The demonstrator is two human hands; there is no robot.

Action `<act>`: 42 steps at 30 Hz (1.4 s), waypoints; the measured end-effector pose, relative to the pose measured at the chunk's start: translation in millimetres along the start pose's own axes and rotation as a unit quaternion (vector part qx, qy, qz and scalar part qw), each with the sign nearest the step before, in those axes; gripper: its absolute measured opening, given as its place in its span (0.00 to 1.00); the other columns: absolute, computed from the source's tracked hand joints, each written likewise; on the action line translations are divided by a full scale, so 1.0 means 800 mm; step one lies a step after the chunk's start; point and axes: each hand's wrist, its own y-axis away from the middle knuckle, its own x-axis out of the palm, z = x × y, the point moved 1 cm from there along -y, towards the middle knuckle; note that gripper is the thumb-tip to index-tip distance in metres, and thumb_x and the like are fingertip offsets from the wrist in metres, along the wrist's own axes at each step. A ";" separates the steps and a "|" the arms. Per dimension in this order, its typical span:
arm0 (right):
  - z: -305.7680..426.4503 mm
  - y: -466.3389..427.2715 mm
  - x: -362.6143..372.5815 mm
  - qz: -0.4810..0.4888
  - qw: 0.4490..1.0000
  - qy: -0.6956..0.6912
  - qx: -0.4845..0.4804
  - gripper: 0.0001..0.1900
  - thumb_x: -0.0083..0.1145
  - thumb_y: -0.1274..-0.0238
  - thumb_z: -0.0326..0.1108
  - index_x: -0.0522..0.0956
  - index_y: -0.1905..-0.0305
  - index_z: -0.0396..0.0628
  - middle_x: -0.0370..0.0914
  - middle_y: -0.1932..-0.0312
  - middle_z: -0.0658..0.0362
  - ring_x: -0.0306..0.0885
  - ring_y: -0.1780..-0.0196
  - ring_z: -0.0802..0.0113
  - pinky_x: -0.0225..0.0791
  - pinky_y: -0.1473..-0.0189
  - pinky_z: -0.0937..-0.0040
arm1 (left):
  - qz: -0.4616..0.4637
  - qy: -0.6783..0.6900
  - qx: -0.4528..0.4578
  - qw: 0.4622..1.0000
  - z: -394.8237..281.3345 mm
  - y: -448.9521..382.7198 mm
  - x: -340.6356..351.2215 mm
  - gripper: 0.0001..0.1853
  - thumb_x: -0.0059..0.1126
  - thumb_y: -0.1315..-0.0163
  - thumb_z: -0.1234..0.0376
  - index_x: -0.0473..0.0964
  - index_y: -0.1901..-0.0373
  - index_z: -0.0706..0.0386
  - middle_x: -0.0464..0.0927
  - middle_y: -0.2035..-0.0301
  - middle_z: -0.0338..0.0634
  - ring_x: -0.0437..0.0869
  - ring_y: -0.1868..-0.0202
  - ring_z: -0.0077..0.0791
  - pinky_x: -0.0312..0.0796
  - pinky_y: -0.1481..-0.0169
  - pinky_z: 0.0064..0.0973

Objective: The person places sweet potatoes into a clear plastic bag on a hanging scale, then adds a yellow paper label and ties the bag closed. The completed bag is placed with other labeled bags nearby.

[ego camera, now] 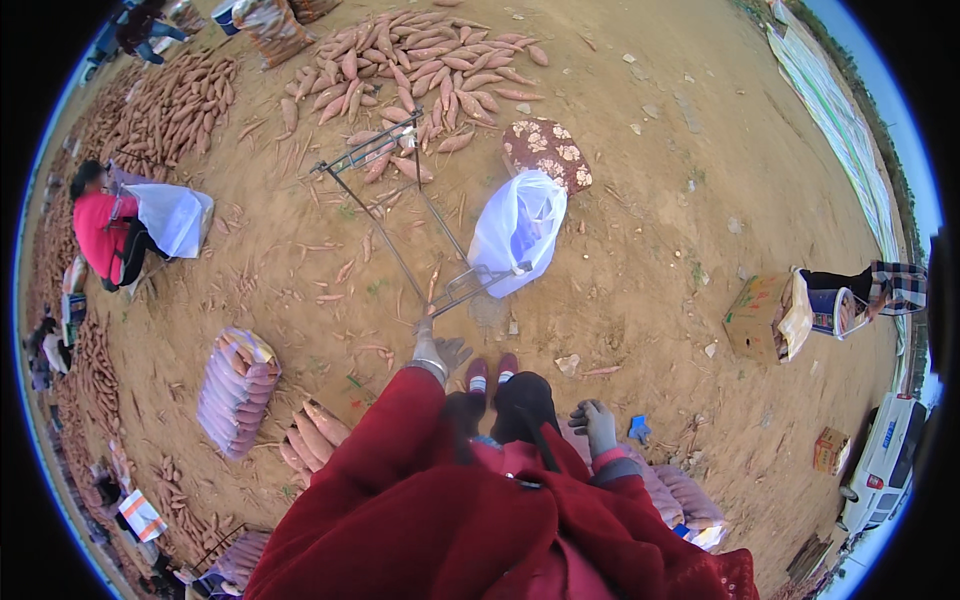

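Note:
My left hand (437,348), in a grey glove, touches the near corner of a metal frame (382,251); its fingers are spread, and whether the thumb grips the bar cannot be told. My right hand (595,422), also gloved in grey, hangs at my right side with fingers loosely curled and nothing visible in it. Beside it a small blue object (639,429) lies on the soil. An open white plastic bag (519,225) touches the frame's right end. Behind the bag sits a floral cushion (547,150). A big heap of sweet potatoes (420,64) lies beyond the frame.
A filled bag of sweet potatoes (238,394) stands at left; more filled bags (686,495) lie at my right. A person in pink (101,232) crouches at far left beside a white bag. At far right are a cardboard box (754,319), a bucket (829,311), another person and a white car (885,461).

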 end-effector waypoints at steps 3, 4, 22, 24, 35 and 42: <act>0.072 -0.044 0.026 0.003 0.998 0.062 -0.021 0.12 0.48 0.33 0.39 0.74 0.54 0.43 0.79 0.69 0.56 0.81 0.72 0.67 0.71 0.75 0.71 | 0.025 0.043 0.092 0.995 -0.008 -0.046 0.034 0.44 0.59 0.41 0.45 0.53 0.35 0.66 0.47 0.30 0.58 0.52 0.28 0.51 0.54 0.31 0.59; 0.093 -0.057 0.036 0.006 0.997 0.070 -0.021 0.12 0.48 0.33 0.39 0.74 0.53 0.43 0.79 0.69 0.56 0.81 0.72 0.67 0.71 0.75 0.70 | 0.056 0.085 0.105 0.989 -0.015 -0.066 0.045 0.37 0.60 0.40 0.48 0.61 0.41 0.66 0.53 0.32 0.59 0.57 0.29 0.51 0.57 0.33 0.61; 0.528 -0.234 0.402 0.065 0.779 0.350 -0.517 0.37 0.61 0.44 0.41 0.61 0.32 0.37 0.63 0.33 0.41 0.61 0.30 0.49 0.56 0.31 0.61 | -0.252 0.141 0.300 0.909 -0.196 -0.020 -0.033 0.07 0.47 0.35 0.68 0.70 0.69 0.61 0.68 0.84 0.39 0.69 0.86 0.31 0.71 0.83 0.37; 0.563 -0.244 0.491 0.060 0.644 0.468 -0.602 0.41 0.64 0.49 0.43 0.60 0.32 0.37 0.61 0.32 0.41 0.60 0.29 0.49 0.55 0.30 0.60 | -0.298 0.116 0.325 0.890 -0.212 -0.011 -0.039 0.09 0.46 0.32 0.64 0.70 0.64 0.60 0.66 0.85 0.35 0.67 0.87 0.24 0.67 0.87 0.32; 0.532 -0.291 0.801 0.401 0.803 0.377 -0.229 0.11 0.58 0.34 0.34 0.76 0.52 0.40 0.78 0.72 0.58 0.79 0.73 0.72 0.75 0.67 0.73 | -0.309 0.141 0.320 0.884 -0.397 0.032 -0.118 0.16 0.41 0.28 0.60 0.73 0.66 0.61 0.61 0.87 0.33 0.63 0.89 0.23 0.56 0.88 0.24; 0.532 -0.230 0.886 0.286 0.833 0.389 -0.269 0.06 0.56 0.33 0.33 0.75 0.61 0.43 0.73 0.81 0.62 0.75 0.81 0.72 0.71 0.78 0.74 | -0.196 0.168 0.312 0.914 -0.505 0.093 -0.130 0.15 0.45 0.29 0.58 0.70 0.67 0.60 0.57 0.90 0.32 0.57 0.93 0.21 0.52 0.90 0.24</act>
